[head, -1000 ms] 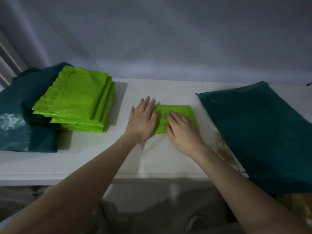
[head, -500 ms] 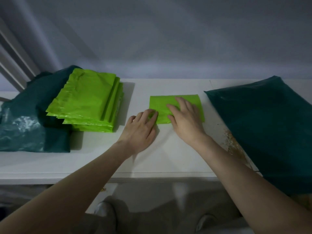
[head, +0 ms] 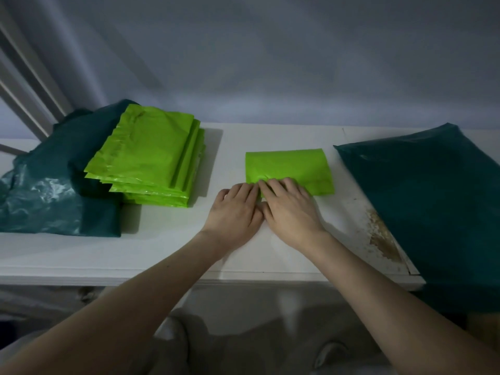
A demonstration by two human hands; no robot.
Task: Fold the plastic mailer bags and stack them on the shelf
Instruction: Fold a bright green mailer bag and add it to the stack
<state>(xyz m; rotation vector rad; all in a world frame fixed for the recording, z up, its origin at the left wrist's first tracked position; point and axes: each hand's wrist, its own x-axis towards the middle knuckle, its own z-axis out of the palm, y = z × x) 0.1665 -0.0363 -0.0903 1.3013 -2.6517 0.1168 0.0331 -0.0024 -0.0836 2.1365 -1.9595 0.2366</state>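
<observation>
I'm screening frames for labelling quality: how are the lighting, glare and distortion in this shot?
Head view: dim and bluish overall; the stack of green mailers throws a soft shadow to its right on the white shelf; pale glare on the teal plastic bag at left; wide-angle bowing at the edges; hands and folded green mailer reasonably sharp.

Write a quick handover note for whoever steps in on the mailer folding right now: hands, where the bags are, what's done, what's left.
Left hand: flat on the shelf, fingertips at the near left corner of the folded green mailer.
Right hand: fingers bent over that mailer's near edge; whether it has a grip there is unclear.
Green stack: to the left, resting partly on a dark teal bag.
Another dark teal bag lies to the right.
Done: the stack and this mailer's fold.
Left: probably move this mailer onto the stack.
</observation>
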